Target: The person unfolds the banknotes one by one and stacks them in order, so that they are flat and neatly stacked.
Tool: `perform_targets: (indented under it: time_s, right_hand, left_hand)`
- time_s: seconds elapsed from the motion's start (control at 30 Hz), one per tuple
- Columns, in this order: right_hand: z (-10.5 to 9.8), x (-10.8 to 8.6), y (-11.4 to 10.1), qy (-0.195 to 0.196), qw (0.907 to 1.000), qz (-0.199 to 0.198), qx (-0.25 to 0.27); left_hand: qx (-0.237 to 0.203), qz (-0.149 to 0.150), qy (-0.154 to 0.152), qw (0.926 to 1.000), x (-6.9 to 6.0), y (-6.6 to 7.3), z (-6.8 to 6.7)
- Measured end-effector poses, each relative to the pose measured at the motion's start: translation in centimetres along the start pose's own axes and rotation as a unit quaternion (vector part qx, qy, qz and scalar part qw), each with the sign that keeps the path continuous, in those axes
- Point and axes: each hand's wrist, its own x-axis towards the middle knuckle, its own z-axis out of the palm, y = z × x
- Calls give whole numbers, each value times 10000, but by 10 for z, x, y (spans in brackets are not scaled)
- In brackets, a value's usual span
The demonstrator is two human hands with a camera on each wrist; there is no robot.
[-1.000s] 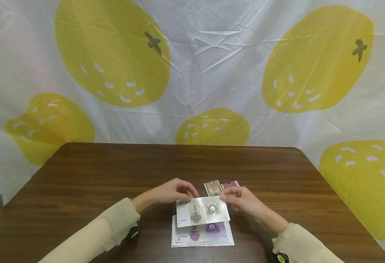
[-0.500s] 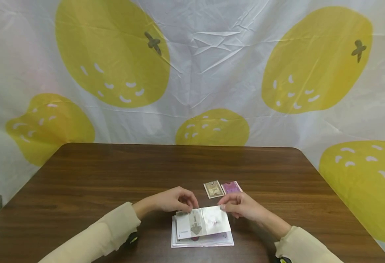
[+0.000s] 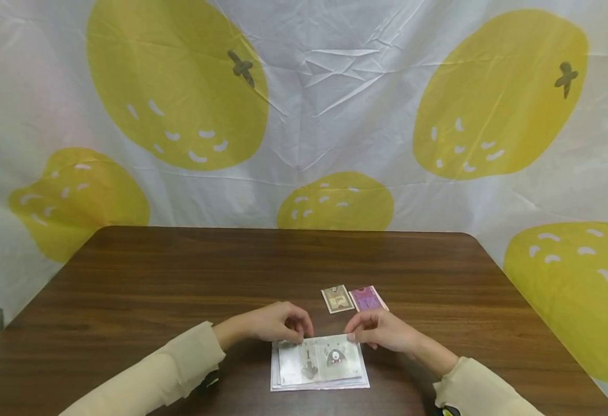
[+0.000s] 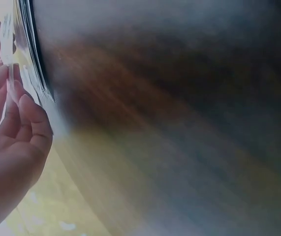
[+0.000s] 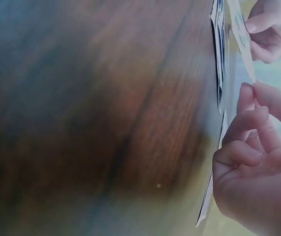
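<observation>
A pale note printed with a 1 and a small grey figure (image 3: pixel 334 357) lies just over a stack of larger notes (image 3: pixel 320 388). My left hand (image 3: pixel 269 322) pinches its upper left edge between thumb and fingers. At its upper right corner my right hand (image 3: pixel 389 332) pinches it the same way. In the right wrist view the note (image 5: pixel 241 37) stands apart from the stack (image 5: pixel 219 54) at its far edge, its corner between thumb and forefinger of the right hand (image 5: pixel 263 162). The left wrist view shows the left hand (image 4: pixel 17 132) gripping the note's edge.
Behind my hands, a brown note (image 3: pixel 337 299) and a purple note (image 3: pixel 367 299) lie side by side on the dark wooden table (image 3: pixel 205 260). A white cloth with yellow fruit prints (image 3: pixel 335 202) hangs beyond the table's far edge.
Both hands have come down toward me with the 1 note, which now covers most of the purple 5 note seen before. More of the purple note behind the right hand shows.
</observation>
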Motion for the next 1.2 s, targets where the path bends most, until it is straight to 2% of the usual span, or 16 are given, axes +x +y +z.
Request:
perform_targets:
  time_s: [0.3,0.53,0.73,0.87,0.97,1.1,1.2]
  right_hand:
    - [1,1,4,11,9993,71,-356]
    - [3,2,2,-47,9971,-205,-738]
    - [5,2,2,-20,9940,-262,-1058]
    - [9,-2,-19,-11,9916,-327,-1253]
    - [11,-3,-24,28,9896,-343,-1398]
    - [8,1,-6,47,9887,-366,-1454]
    - [5,2,-3,99,9905,-285,-1342]
  left_hand:
    - [508,58,44,9987,1,0,3]
    - [894,10,145,9959,2,-1,6]
    - [1049,18,187,9943,3,1,8]
    - [1106,-67,210,9936,3,1,8]
    - [1147,-58,224,9931,4,0,9]
    - [1167,43,324,9926,3,-1,8]
    - [1192,80,531,9914,3,-1,5]
